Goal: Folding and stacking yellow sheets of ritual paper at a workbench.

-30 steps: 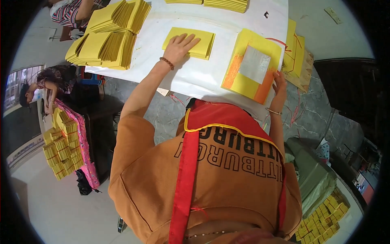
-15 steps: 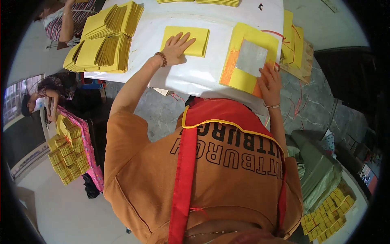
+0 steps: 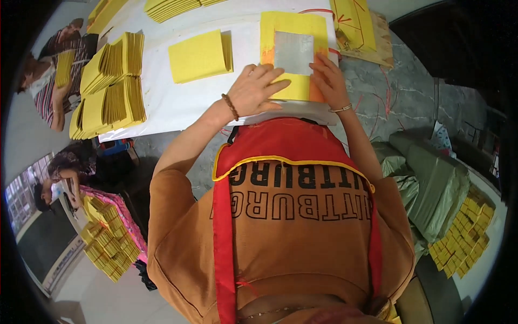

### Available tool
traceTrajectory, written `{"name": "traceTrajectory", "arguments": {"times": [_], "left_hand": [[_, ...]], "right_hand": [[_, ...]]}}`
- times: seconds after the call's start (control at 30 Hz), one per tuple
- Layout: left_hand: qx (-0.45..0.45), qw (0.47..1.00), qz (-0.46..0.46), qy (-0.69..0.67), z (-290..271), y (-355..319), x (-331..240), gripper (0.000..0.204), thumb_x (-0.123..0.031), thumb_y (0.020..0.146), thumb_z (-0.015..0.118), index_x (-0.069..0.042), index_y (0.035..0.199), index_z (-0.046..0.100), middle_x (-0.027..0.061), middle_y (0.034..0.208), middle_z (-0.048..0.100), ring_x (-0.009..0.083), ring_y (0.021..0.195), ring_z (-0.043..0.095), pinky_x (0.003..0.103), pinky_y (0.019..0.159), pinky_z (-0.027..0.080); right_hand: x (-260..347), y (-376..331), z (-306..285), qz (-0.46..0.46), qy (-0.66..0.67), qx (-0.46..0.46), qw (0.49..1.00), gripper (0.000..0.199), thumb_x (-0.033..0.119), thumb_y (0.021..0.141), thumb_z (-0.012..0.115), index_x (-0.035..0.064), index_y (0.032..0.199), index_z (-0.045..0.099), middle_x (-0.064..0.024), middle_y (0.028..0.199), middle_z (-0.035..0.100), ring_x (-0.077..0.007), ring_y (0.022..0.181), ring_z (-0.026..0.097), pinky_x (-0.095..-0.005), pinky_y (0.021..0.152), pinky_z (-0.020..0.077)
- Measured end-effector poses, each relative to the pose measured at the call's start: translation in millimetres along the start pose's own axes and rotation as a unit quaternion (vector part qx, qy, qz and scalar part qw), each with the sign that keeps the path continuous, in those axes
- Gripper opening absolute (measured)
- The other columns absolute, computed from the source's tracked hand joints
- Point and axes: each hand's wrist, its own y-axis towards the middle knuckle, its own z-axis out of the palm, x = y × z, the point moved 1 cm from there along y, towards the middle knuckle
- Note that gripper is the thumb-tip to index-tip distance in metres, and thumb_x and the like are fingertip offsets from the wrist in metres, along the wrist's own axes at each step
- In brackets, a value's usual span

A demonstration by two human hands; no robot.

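In front of me on the table lies a stack of yellow paper sheets (image 3: pixel 294 21) with orange strips at its sides and a silver-grey rectangle (image 3: pixel 294 51) on top. My left hand (image 3: pixel 256 89), a beaded bracelet at its wrist, rests on the stack's lower left edge, fingers apart. Along the right edge, beside the silver rectangle, my right hand (image 3: pixel 331 81) lies with its fingers stretched out. Neither hand visibly grips a sheet. To the left of the stack, apart from both hands, is a folded bundle of yellow paper (image 3: pixel 197 58).
Fanned piles of folded yellow paper (image 3: pixel 116 89) stand at the table's left, with another pile (image 3: pixel 172 8) at the far edge. Tied yellow paper (image 3: pixel 356 27) lies on a board at the right. Two people work at the left, near yellow bundles (image 3: pixel 110 237). More bundles (image 3: pixel 461 232) sit lower right.
My left hand has left the folded bundle and moved right to the sheet stack. My right hand stays at the stack's right edge. The view has shifted, and the stack sits straighter.
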Motion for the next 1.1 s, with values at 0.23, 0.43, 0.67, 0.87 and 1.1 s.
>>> {"name": "traceTrajectory", "arguments": {"times": [0.23, 0.43, 0.67, 0.87, 1.1], "left_hand": [[0.014, 0.998, 0.062, 0.006, 13.6, 8.6, -0.2, 0.033, -0.022, 0.076, 0.064, -0.006, 0.104, 0.059, 0.0078, 0.103, 0.057, 0.0238, 0.096, 0.053, 0.034, 0.080, 0.045], [-0.045, 0.995, 0.081, -0.034, 16.7, 11.2, 6.6, 0.022, -0.011, 0.076, 0.061, -0.004, 0.098, 0.060, 0.0073, 0.085, 0.061, 0.0214, 0.077, 0.058, 0.032, 0.069, 0.050], [-0.009, 0.997, 0.042, -0.065, 9.7, 16.5, 1.1, 0.026, -0.008, 0.076, 0.058, -0.009, 0.102, 0.062, 0.0071, 0.092, 0.058, 0.0219, 0.077, 0.055, 0.031, 0.067, 0.048], [0.020, 0.995, 0.093, -0.015, 19.0, 10.9, -3.2, 0.033, -0.013, 0.074, 0.060, -0.014, 0.107, 0.061, 0.0038, 0.105, 0.056, 0.0196, 0.094, 0.049, 0.032, 0.083, 0.041], [0.001, 0.993, 0.097, -0.069, 14.4, 17.4, 2.8, 0.030, -0.019, 0.074, 0.066, -0.010, 0.102, 0.062, 0.0081, 0.101, 0.058, 0.0226, 0.085, 0.053, 0.032, 0.074, 0.046]], "right_hand": [[-10.1, -1.6, -1.4, 0.195, 0.358, -0.014, 0.913, 0.035, 0.022, 0.094, 0.042, -0.0011, 0.119, 0.051, -0.0087, 0.120, 0.054, -0.0147, 0.109, 0.050, -0.0267, 0.095, 0.0365], [-9.8, -1.3, -1.8, 0.187, 0.385, -0.003, 0.904, 0.038, 0.024, 0.095, 0.041, -0.0011, 0.123, 0.048, -0.0075, 0.114, 0.057, -0.0132, 0.102, 0.053, -0.0257, 0.092, 0.0389], [-13.9, -2.4, -1.9, 0.206, 0.408, 0.009, 0.889, 0.039, 0.025, 0.095, 0.042, -0.0004, 0.123, 0.048, -0.0076, 0.112, 0.057, -0.0126, 0.102, 0.053, -0.0254, 0.091, 0.0396], [-5.2, 1.1, -7.2, 0.240, 0.413, 0.019, 0.878, 0.038, 0.027, 0.095, 0.039, -0.0036, 0.102, 0.061, -0.0090, 0.131, 0.045, -0.0164, 0.121, 0.040, -0.0291, 0.103, 0.0277], [-8.8, 0.2, -7.6, 0.237, 0.393, 0.001, 0.889, 0.040, 0.027, 0.094, 0.043, -0.0011, 0.122, 0.050, -0.0072, 0.118, 0.055, -0.0127, 0.108, 0.050, -0.0267, 0.095, 0.0369]]}}
